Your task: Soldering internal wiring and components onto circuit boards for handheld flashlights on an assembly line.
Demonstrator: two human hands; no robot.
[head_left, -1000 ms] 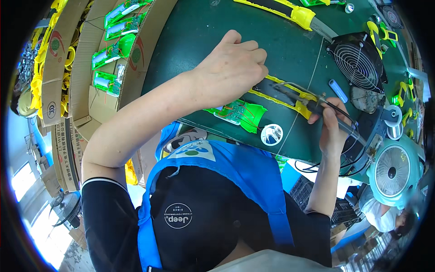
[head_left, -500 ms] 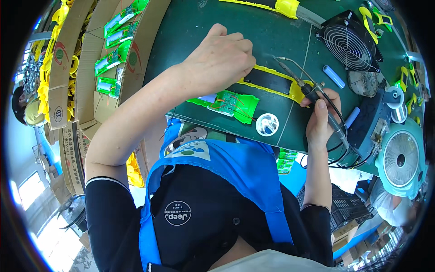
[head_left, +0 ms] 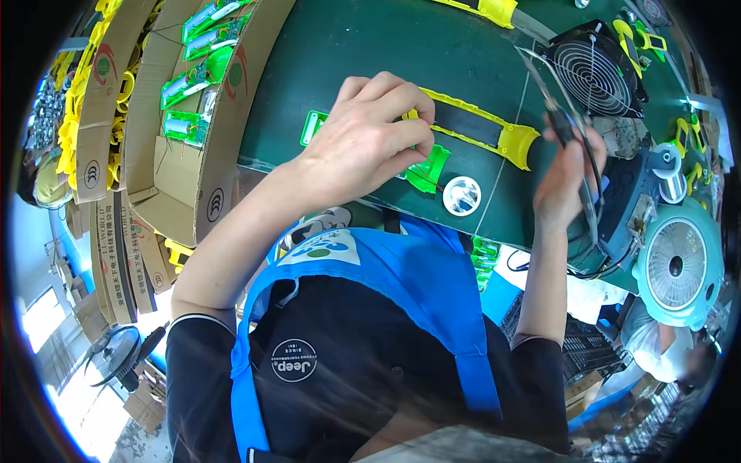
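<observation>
Work looks partway along, judging by how the parts lie. On the desk (head_left: 324,46), the green shell (head_left: 432,170) sits near the front edge, largely hidden beneath the left hand (head_left: 370,131). The reflector (head_left: 461,196) lies just beside its right end; a lead seems to run between them, so that link looks made. The shell's middle is covered, so I cannot tell which joints inside are finished.

Behind it, the yellow shell (head_left: 517,145) lies open side up, its left end behind the left hand; the two shells are not fitted together, so closing up looks undone.

The right hand's (head_left: 567,181) grip is closed round the iron (head_left: 566,130), whose tip is raised well apart from both shells, toward the fan (head_left: 594,69); no joint is being heated. The left hand's fingers are curled; I cannot tell whether that grip pinches anything small.

At left, the box (head_left: 177,185) holds several green units (head_left: 181,126) with cells and wires visible, none in a yellow shell. Another yellow piece (head_left: 498,11) lies untouched at the far side.
</observation>
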